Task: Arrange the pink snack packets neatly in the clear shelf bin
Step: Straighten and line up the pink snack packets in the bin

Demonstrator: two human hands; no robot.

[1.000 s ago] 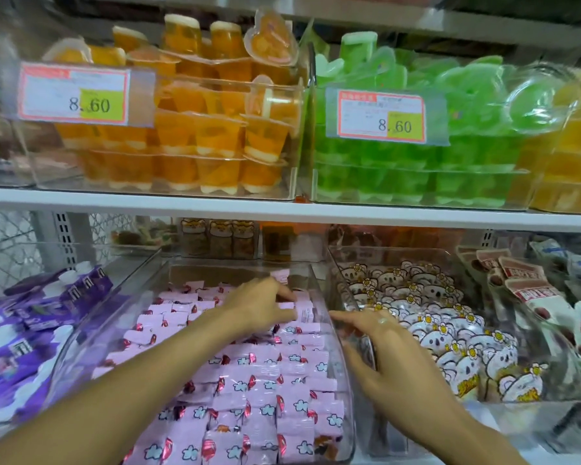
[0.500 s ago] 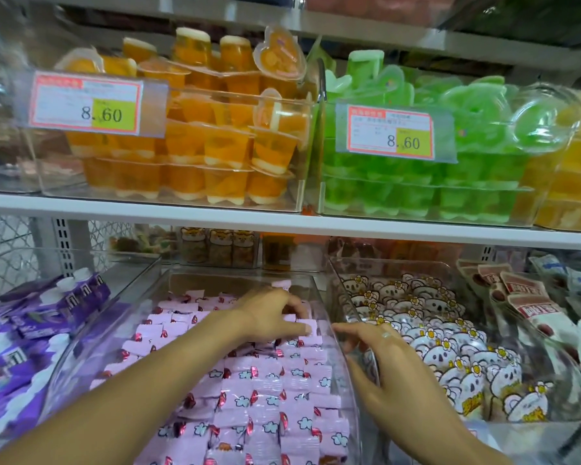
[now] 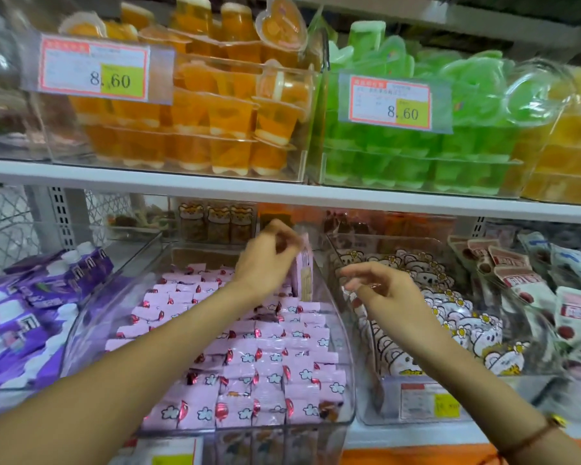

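Note:
The clear shelf bin (image 3: 348,394) on the lower shelf is full of pink snack packets (image 3: 249,357) lying in rough rows. My left hand (image 3: 269,263) is raised above the bin's back right part and pinches one pink packet (image 3: 303,273), which hangs upright below the fingers. My right hand (image 3: 379,290) hovers over the bin's right wall with fingers loosely curled and nothing in it.
Purple pouches (image 3: 31,307) fill the bin to the left, bear-print packets (image 3: 450,317) the bin to the right. The upper shelf edge (image 3: 282,193) hangs just above the hands, carrying orange jelly cups (image 3: 198,112) and green jelly cups (image 3: 450,129).
My left hand has lifted off the packets and now holds one pink packet up at the back. My right hand has risen from the bin's right wall.

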